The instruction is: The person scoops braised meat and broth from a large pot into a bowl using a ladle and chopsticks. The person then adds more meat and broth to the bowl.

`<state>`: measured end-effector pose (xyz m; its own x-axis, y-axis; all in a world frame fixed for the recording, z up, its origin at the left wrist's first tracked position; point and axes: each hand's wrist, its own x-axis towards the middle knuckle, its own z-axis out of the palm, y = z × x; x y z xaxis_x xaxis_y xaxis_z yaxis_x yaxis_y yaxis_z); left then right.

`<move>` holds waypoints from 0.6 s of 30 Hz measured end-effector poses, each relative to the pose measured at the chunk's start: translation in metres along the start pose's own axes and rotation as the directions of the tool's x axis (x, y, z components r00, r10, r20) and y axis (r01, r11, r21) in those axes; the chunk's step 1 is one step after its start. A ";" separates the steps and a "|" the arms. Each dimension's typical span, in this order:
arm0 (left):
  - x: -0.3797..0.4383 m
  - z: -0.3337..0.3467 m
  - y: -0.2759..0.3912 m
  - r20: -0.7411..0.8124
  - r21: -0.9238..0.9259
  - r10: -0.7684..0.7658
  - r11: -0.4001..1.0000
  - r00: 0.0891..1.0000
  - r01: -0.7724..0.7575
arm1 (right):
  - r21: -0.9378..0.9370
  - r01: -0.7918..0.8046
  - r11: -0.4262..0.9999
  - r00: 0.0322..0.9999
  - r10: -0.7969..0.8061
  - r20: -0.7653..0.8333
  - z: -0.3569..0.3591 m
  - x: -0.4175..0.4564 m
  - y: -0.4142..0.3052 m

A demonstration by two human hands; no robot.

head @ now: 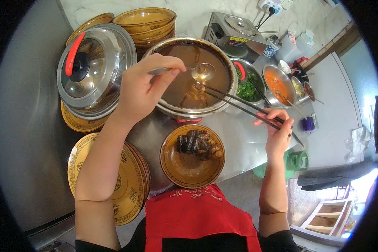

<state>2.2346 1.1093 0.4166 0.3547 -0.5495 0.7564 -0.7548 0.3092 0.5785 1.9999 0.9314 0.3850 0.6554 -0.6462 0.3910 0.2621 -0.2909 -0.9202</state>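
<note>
My left hand (148, 82) grips the handle of a metal ladle (204, 73) over a large steel pot (234, 78) of brown broth (176, 91). The ladle's bowl is at the broth's surface and has a small piece of food in it. Long dark chopsticks (239, 107) are in my right hand (275, 129). Their tips reach a piece of food (197, 89) just below the ladle; I cannot tell whether they pinch it. Nearer me, a brown patterned bowl (189, 171) holds dark sliced food (192, 141) and pale round pieces (217, 151).
Left of the pot, a glass-and-steel lid (108, 50) with a red handle rests above stacked plates (135, 179). Stacked bowls (145, 15) stand behind. To the right are a basin of chopped greens (247, 89), a basin of orange-red sauce (275, 83) and a steel countertop warmer (220, 30).
</note>
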 end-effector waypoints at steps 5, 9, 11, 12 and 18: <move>0.007 0.002 -0.002 0.170 0.268 0.090 0.954 0.981 -0.134 | 0.005 0.003 1.000 1.000 -0.003 -0.016 -0.001 0.000 0.001; 0.011 0.012 -0.026 0.240 0.394 0.239 0.862 0.941 -0.319 | 0.017 0.017 1.000 1.000 -0.016 -0.021 -0.004 -0.001 0.002; 0.012 0.015 -0.038 0.278 0.444 0.276 0.812 0.920 -0.378 | 0.011 0.012 1.000 1.000 -0.011 -0.027 -0.003 -0.001 0.000; 0.013 0.016 -0.042 0.294 0.457 0.283 0.798 0.913 -0.394 | 0.007 0.010 1.000 0.999 -0.010 -0.030 -0.003 -0.001 -0.001; 0.016 0.029 -0.068 0.417 0.457 0.251 0.773 0.873 -0.440 | 0.041 0.001 0.999 0.999 0.000 -0.034 -0.008 -0.002 0.000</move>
<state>2.2753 1.0564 0.3808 -0.1100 -0.7264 0.6784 -0.9916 0.1266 -0.0252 1.9928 0.9269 0.3847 0.6308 -0.6700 0.3914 0.2919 -0.2625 -0.9197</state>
